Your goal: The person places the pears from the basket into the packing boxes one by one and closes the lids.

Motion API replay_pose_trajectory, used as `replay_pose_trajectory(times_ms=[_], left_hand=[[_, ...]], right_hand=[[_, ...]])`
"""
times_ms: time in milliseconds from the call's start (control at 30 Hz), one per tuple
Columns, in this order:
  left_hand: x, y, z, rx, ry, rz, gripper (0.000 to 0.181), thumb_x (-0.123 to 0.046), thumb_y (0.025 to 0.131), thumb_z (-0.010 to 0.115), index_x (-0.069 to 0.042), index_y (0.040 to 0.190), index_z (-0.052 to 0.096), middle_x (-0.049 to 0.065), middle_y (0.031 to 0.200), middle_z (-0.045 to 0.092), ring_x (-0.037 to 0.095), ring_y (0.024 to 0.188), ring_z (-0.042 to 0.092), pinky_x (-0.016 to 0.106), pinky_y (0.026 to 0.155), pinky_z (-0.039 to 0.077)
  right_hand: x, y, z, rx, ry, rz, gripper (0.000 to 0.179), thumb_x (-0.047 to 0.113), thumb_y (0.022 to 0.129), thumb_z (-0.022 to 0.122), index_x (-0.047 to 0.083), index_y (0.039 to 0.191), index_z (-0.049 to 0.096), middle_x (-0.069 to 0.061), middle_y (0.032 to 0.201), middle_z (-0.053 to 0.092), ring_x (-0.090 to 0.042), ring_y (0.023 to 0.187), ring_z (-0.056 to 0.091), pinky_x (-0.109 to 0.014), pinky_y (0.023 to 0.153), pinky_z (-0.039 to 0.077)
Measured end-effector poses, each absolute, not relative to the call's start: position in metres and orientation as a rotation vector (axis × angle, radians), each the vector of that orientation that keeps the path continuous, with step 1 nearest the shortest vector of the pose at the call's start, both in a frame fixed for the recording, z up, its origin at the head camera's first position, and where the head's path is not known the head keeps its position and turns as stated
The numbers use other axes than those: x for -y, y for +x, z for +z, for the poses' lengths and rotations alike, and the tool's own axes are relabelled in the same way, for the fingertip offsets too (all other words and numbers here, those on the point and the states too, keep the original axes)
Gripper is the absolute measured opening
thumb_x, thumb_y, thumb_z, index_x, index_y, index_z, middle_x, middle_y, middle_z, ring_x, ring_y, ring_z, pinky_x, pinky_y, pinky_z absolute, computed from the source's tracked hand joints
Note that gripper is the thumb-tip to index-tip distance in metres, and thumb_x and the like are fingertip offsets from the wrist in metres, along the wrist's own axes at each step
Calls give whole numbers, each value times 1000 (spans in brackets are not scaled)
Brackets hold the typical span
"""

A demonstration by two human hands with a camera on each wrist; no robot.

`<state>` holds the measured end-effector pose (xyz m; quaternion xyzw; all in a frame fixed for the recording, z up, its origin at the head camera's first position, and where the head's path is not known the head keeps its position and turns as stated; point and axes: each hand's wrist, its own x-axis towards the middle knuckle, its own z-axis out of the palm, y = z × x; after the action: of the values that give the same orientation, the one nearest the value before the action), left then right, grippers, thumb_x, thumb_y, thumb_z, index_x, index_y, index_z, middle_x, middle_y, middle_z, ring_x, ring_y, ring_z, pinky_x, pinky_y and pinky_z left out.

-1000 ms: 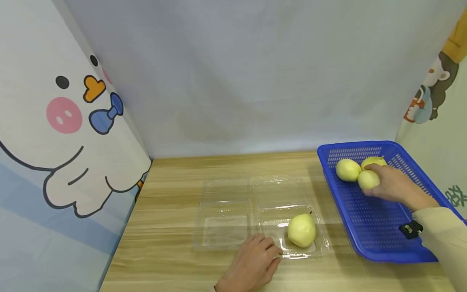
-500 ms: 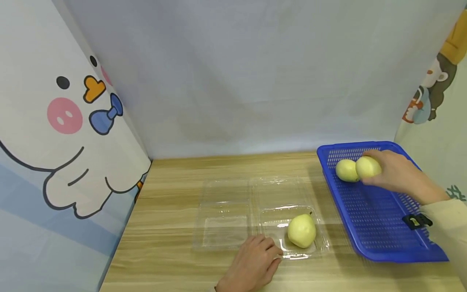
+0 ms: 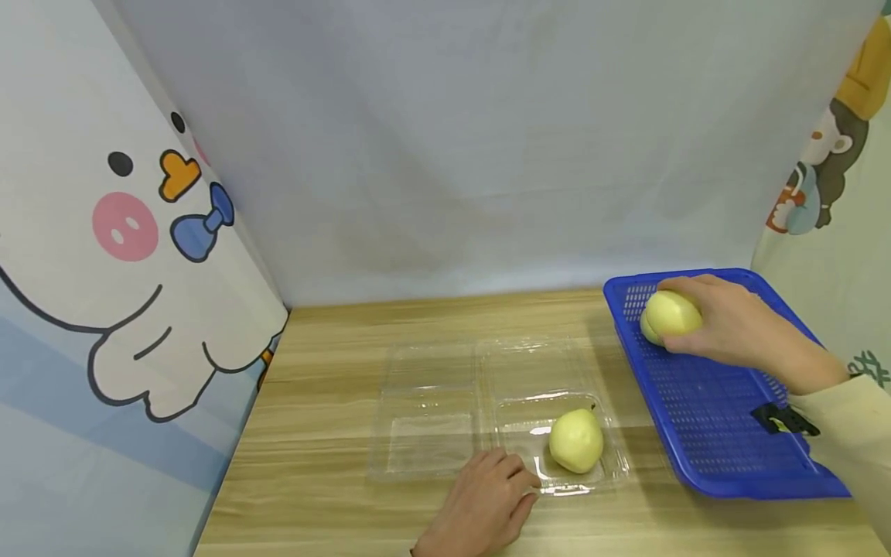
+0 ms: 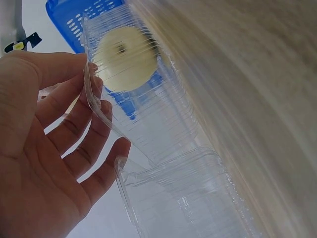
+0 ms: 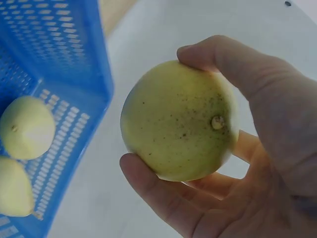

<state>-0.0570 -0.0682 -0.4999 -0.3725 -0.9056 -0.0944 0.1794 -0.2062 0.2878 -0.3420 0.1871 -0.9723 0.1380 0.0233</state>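
Observation:
In the right wrist view, my right hand (image 5: 247,134) grips a pale yellow pear (image 5: 178,121) between thumb and fingers, the pear's brown-speckled end showing. The head view puts this hand (image 3: 738,325) above the blue basket (image 3: 710,487), the held pear (image 3: 671,313) largely covering another pear (image 3: 649,331). My left hand (image 3: 483,503) is at the near edge of a clear plastic clamshell box (image 3: 431,441), which lies unfolded. Its thumb and fingertips pinch the rim in the left wrist view. One pear (image 3: 576,441) with a dark stem sits in the box's right half.
Two pears (image 5: 27,128) lie inside the basket in the right wrist view. The basket stands on the right of the wooden table (image 3: 313,433). A pale cloth wall (image 3: 445,155) rises behind, with printed cartoon panels at both sides.
My right hand has lifted the pear from among the others and carried it up and to the left over the basket. The left hand has stayed at the box's edge.

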Motion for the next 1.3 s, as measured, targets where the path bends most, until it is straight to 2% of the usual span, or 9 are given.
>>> replay_pose_trajectory(times_ms=[367, 600, 700, 867, 1233, 1300], left_hand=[[69, -57, -500, 2561, -1040, -260, 5, -30, 94, 80, -29, 99, 80, -14, 94, 71, 5, 91, 63, 23, 83, 51], [70, -56, -499, 2568, -1048, -269, 5, -28, 94, 80, -28, 99, 80, -14, 94, 71, 5, 92, 64, 23, 84, 52], [70, -56, -498, 2567, -1049, -271, 6, -28, 94, 80, -28, 100, 81, -14, 95, 71, 5, 91, 63, 23, 84, 52], [70, -56, -498, 2566, -1054, -264, 6, -29, 94, 79, -29, 100, 81, -15, 95, 71, 5, 93, 64, 23, 84, 52], [68, -57, -500, 2548, -1053, -257, 6, -29, 93, 80, -29, 99, 80, -15, 94, 71, 5, 94, 64, 23, 86, 52], [69, -57, -500, 2546, -1053, -253, 6, -29, 94, 79, -29, 99, 80, -15, 94, 71, 5, 94, 64, 23, 86, 52]], right_hand=[[-260, -194, -339, 2981, 648, 493, 76, 29, 80, 91, 3, 145, 61, -33, 136, 63, -42, 107, 67, -49, 72, 55], [-249, -188, -346, 2902, 751, 491, 76, 27, 74, 93, 0, 139, 64, -35, 132, 64, -49, 109, 69, -53, 73, 62], [-246, -186, -348, 2903, 770, 500, 77, 26, 74, 94, 0, 140, 64, -35, 133, 63, -46, 104, 71, -52, 72, 62], [-242, -182, -348, 2919, 790, 518, 79, 26, 73, 94, 0, 141, 63, -37, 134, 61, -49, 106, 70, -53, 73, 62], [-231, -174, -351, 2866, 841, 537, 73, 21, 73, 92, 4, 139, 66, -30, 131, 66, -47, 114, 68, -57, 84, 61], [-228, -172, -352, 2864, 843, 554, 72, 20, 73, 92, 5, 139, 67, -27, 130, 68, -45, 115, 68, -55, 85, 61]])
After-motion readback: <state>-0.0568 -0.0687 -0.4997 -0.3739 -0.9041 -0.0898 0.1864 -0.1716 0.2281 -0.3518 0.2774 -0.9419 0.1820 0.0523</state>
